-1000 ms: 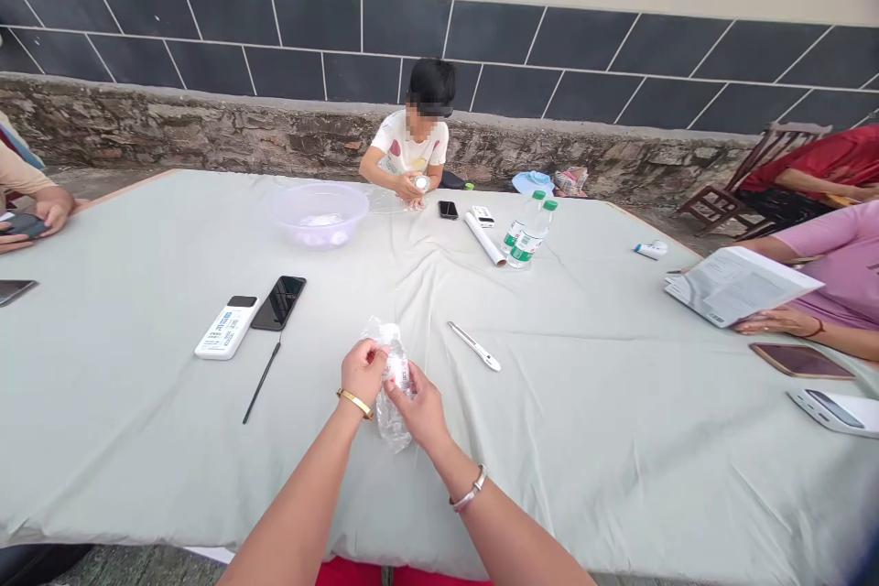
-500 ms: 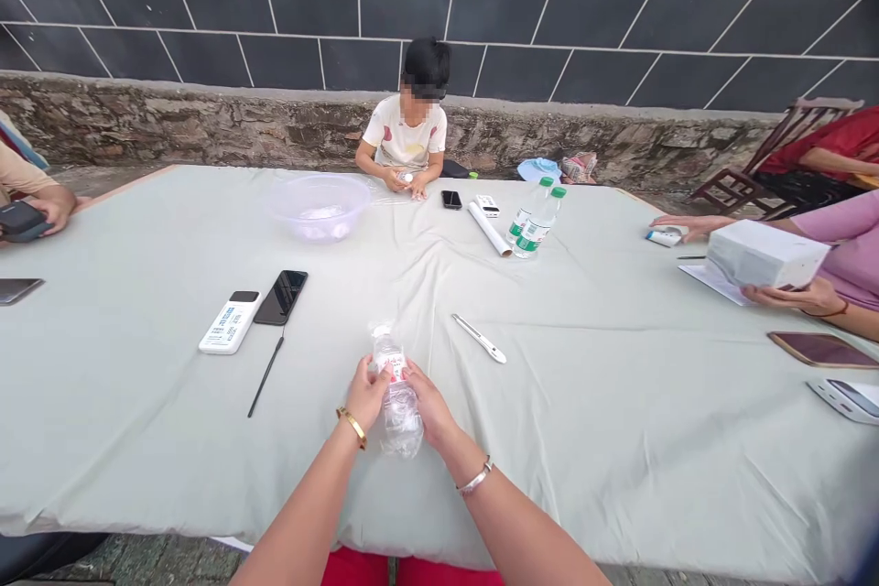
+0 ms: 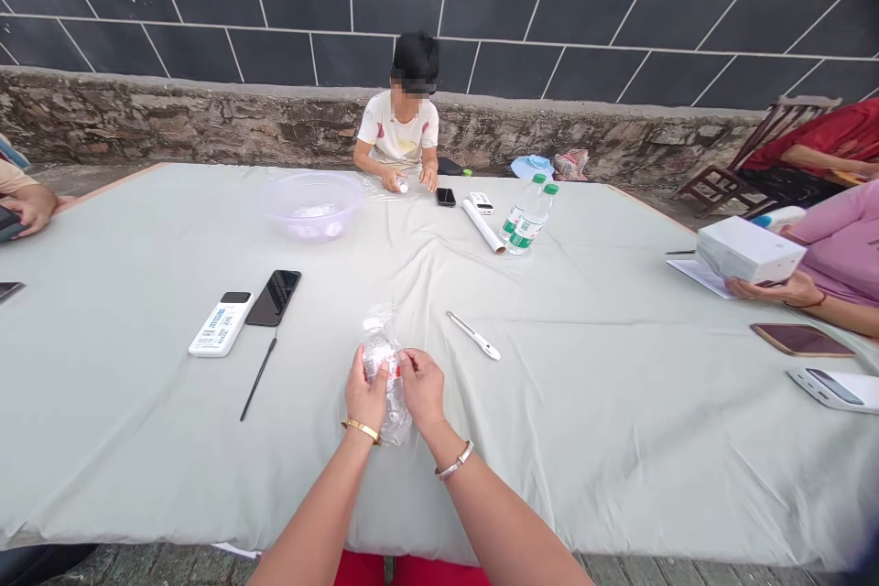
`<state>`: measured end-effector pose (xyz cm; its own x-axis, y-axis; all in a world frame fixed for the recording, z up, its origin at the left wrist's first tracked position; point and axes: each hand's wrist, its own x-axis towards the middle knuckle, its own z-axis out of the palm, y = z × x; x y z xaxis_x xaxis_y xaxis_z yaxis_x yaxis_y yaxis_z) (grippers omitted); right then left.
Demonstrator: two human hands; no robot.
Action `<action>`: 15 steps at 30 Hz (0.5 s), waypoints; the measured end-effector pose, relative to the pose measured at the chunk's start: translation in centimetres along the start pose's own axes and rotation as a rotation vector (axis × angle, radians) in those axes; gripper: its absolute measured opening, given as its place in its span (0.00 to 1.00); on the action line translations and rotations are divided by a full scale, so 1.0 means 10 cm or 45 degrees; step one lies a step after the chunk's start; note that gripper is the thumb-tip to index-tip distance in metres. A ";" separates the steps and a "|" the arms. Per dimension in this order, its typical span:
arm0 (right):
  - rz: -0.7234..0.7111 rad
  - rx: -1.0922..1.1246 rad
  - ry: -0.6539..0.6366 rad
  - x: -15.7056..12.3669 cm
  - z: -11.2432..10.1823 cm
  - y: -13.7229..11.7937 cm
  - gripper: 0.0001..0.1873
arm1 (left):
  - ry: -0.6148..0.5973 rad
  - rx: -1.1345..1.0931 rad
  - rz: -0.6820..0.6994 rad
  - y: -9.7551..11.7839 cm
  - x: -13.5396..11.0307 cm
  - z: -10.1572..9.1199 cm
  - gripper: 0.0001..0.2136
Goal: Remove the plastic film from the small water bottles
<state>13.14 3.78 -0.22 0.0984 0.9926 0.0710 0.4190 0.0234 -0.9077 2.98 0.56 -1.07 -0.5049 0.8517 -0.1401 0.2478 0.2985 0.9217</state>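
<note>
Grey-green cloth covered the desk (image 3: 604,458), on whose near side, about the middle, the inspected item was found: a transparent bottle (image 3: 377,350) with a white cap and a red-and-white label (image 3: 394,367). It was tilted, cap pointing to the far side. Clear plastic film (image 3: 396,432) lay about it; whether the bottle was inside the film could not be determined.

The left hand (image 3: 366,392) grasped the bottle from the left, thumb across its front. The right hand (image 3: 421,387) had thumb and fingers drawn together at the right edge of the label; whether they pinched label or film could not be told. A gold bracelet (image 3: 361,429) was noted on the left wrist and a silver bracelet (image 3: 454,461) on the right.

Just right of the hands and farther off lay a white cutter (image 3: 473,335), apart from them. To the left lay a black phone (image 3: 274,298), a white device (image 3: 220,325) beside it and a thin black strap (image 3: 259,378) nearer.

Farther back, left of centre, stood a translucent lilac basin (image 3: 278,222). Right of centre on the far side were two green-capped bottles (image 3: 526,232) and a white roll (image 3: 482,226). One person (image 3: 400,135) sat opposite; another, in pink at the right, held a white box (image 3: 747,249).
</note>
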 end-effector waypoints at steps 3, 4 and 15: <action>0.063 -0.073 0.030 0.07 -0.03 0.11 0.18 | 0.011 0.138 0.014 0.02 0.06 -0.01 0.27; 0.082 -0.085 0.041 0.08 -0.04 0.14 0.18 | 0.007 0.179 0.028 0.04 0.08 -0.01 0.26; 0.447 0.194 -0.132 0.04 -0.07 0.13 0.16 | -0.136 0.447 0.174 0.14 0.20 -0.06 0.20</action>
<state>14.35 4.14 -1.08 0.1171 0.9500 -0.2894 0.2364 -0.3097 -0.9210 1.86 2.45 0.15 -0.3634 0.9283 -0.0787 0.5840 0.2928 0.7571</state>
